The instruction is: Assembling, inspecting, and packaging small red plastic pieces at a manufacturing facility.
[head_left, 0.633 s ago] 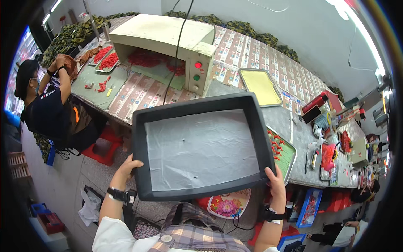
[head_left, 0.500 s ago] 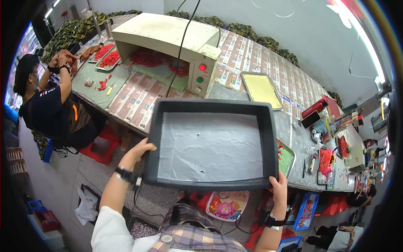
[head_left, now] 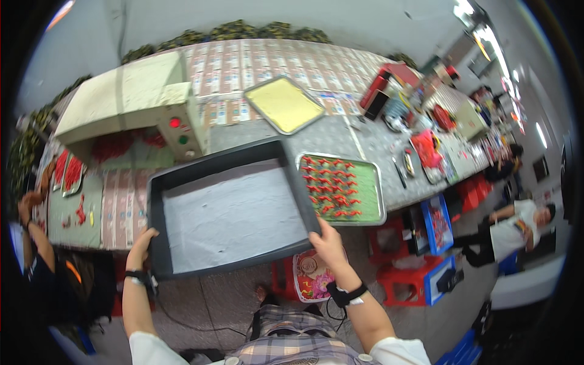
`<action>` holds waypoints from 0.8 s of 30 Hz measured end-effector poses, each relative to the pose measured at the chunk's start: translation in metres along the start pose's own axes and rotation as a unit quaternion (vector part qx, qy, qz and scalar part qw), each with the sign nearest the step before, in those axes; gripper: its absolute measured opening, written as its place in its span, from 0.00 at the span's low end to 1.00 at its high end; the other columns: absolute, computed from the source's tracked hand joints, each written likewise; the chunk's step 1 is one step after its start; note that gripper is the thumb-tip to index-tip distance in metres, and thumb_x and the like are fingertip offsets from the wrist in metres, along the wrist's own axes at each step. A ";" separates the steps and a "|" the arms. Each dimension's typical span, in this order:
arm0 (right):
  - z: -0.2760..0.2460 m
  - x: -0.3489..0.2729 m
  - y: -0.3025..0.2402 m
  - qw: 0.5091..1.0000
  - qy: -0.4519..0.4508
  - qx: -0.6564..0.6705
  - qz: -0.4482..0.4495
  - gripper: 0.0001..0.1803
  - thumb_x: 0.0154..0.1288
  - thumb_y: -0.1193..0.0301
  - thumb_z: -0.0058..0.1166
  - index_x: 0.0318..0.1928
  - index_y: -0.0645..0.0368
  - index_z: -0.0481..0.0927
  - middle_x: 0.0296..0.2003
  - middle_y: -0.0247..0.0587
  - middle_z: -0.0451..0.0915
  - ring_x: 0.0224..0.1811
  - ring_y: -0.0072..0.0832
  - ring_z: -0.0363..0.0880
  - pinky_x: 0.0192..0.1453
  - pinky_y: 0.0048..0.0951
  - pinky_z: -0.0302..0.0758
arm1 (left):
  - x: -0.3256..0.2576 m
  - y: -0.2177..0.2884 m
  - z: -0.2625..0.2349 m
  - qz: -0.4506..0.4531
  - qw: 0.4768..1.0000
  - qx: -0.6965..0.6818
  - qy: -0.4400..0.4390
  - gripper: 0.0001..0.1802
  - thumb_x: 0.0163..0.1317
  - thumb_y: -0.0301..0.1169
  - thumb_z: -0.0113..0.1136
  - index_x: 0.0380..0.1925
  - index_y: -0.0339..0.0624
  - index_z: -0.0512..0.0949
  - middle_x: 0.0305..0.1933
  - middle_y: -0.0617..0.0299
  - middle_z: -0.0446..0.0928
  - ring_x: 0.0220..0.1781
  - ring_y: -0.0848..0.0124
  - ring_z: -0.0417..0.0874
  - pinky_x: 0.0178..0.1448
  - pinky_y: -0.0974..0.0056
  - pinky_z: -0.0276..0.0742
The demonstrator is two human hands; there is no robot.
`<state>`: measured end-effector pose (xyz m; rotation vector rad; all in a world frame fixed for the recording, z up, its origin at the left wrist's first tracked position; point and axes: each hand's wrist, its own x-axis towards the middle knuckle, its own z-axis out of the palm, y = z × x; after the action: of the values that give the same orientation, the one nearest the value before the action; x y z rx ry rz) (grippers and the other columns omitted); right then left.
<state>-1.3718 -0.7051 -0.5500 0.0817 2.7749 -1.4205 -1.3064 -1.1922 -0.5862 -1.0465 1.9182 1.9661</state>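
Note:
A dark grey rectangular tray (head_left: 292, 188) with raised walls hangs in front of me, tilted, its right side higher than its left. Inside it lies a pale grey sheet (head_left: 237, 219), slightly creased. My left hand (head_left: 141, 244) is closed on the tray's lower left side, thumb over the rim. My right hand (head_left: 328, 243) grips the lower right corner, its fingers partly hidden under the wall. Just right of the tray, a metal tray (head_left: 378, 207) on the table carries rows of small red pieces (head_left: 328, 188) on a green mat.
A cream machine (head_left: 121, 85) with a wide opening stands at the left, red pieces inside. Behind sits a yellow-lined tray (head_left: 286, 103). Bottles, a phone (head_left: 376, 105) and tools crowd the right. Red stools (head_left: 404, 280) and a blue crate (head_left: 439, 225) are below; a person (head_left: 517, 228) stands right.
My view has swung to the right. The dark tray, still in both hands, now sits further left and tilted in view, uncovering the tray of red pieces. The co-worker is now at the left rim.

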 end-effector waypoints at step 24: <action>0.072 0.015 0.072 0.974 -0.038 0.220 0.034 0.31 0.57 0.61 0.53 0.57 0.63 0.61 0.49 0.53 0.70 0.51 0.39 0.70 0.53 0.31 0.66 | -0.175 -0.145 0.085 0.017 0.971 -0.237 -0.006 0.23 0.58 0.42 0.52 0.53 0.46 0.67 0.51 0.62 0.71 0.53 0.67 0.71 0.56 0.61 0.66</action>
<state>-1.3828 -0.7209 -0.6507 0.1242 2.3250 -1.9440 -1.1221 -1.0357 -0.6037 -1.1034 1.4967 2.5146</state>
